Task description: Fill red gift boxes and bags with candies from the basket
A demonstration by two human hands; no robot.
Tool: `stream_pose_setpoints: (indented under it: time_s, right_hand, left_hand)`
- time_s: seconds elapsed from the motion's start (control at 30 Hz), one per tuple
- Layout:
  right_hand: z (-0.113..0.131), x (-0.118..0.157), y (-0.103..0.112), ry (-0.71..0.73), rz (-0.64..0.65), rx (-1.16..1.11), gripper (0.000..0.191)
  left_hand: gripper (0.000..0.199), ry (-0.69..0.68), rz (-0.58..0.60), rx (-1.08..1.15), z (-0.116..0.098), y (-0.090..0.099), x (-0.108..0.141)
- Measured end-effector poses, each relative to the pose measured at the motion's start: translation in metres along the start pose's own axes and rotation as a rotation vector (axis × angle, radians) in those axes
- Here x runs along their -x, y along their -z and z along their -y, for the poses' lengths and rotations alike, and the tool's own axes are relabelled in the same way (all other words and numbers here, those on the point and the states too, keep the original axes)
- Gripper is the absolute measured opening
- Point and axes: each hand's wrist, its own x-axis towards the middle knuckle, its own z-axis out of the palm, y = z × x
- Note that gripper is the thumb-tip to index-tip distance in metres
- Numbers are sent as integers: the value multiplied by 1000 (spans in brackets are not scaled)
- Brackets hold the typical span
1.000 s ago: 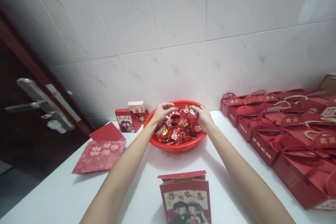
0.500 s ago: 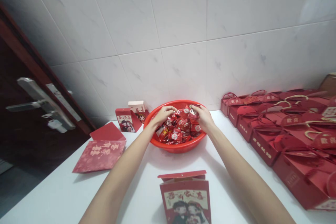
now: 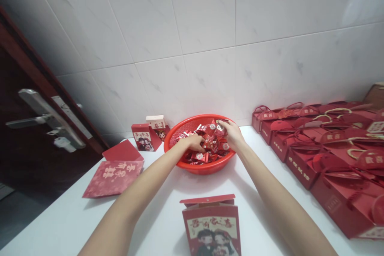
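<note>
A red plastic basket (image 3: 207, 169) holds a heap of red wrapped candies (image 3: 210, 142). My left hand (image 3: 194, 143) is down among them at the left middle, its fingers bent and pressed into the pile. Whatever lies under those fingertips is hidden. At the basket's right back, my right hand (image 3: 232, 132) has thumb and fingers closed on a wrapped candy (image 3: 220, 128) with a dark and gold patch. Nearer to me, between my forearms, a red gift box (image 3: 212, 224) printed with a cartoon couple stands upright, its top flap partly raised.
Rows of red handled gift boxes (image 3: 327, 148) fill the table's right side. On the left lies a flat red printed bag (image 3: 115, 176) with its flap up. Two small boxes (image 3: 145, 138) stand left of the basket. Behind is a tiled wall (image 3: 207, 80); a dark door (image 3: 27, 148) is at left.
My left hand has moved down and nearer within the basket, from the back of the pile into its middle. My right hand has stayed in nearly the same place.
</note>
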Motion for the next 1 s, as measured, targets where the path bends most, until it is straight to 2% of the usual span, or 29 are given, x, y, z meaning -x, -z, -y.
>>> stream_pose_setpoints:
  time_s: [0.1,0.17,0.27,0.4,0.53,0.63,0.7,0.83,0.9,1.0]
  right_hand:
    - [0,0,0,1,2,-3,18]
    - [1,0,0,1,1,-2,18]
    - [0,0,0,3,1,1,17]
    - [1,0,0,4,8,2,17]
    - [1,0,0,10,12,0,16]
    - [0,-2,1,13,12,-2,15]
    - [0,-3,2,11,13,-4,16]
    - [0,-3,3,1,13,-1,16]
    - [1,-3,3,-4,13,2,15]
    - [1,-2,2,-4,17,9,15]
  left_hand:
    - [44,21,45,-25,-5,2,-1]
    - [45,29,31,0,-5,1,-2]
    - [35,26,1,99,-2,-1,-3]
    - [19,-3,24,344,8,-1,-1]
    - [25,-119,-54,692,20,4,7]
    - [25,-157,-132,906,27,7,12]
    - [19,-155,-213,959,29,8,13]
    - [21,-145,-372,974,28,10,11]
    - [19,-124,-388,968,27,12,12]
    - [15,-71,-342,979,25,15,14]
